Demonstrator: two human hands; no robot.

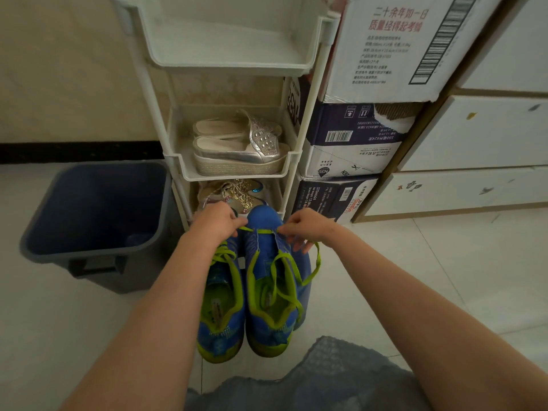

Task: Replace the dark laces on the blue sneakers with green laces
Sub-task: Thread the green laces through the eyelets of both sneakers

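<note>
Lace [262, 231], green, pinched by left hand [221, 219], right hand [302, 226], over sneaker [264, 262].

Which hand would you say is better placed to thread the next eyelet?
Probably the right hand: the green lace hangs loose from its fingers, while the left hand only pinches its other side.

Blue sneakers [268, 332] stand side by side at lower centre, toes up-frame; a green lace [264, 231] crosses the right one's front eyelets, ends trailing loose.
</note>
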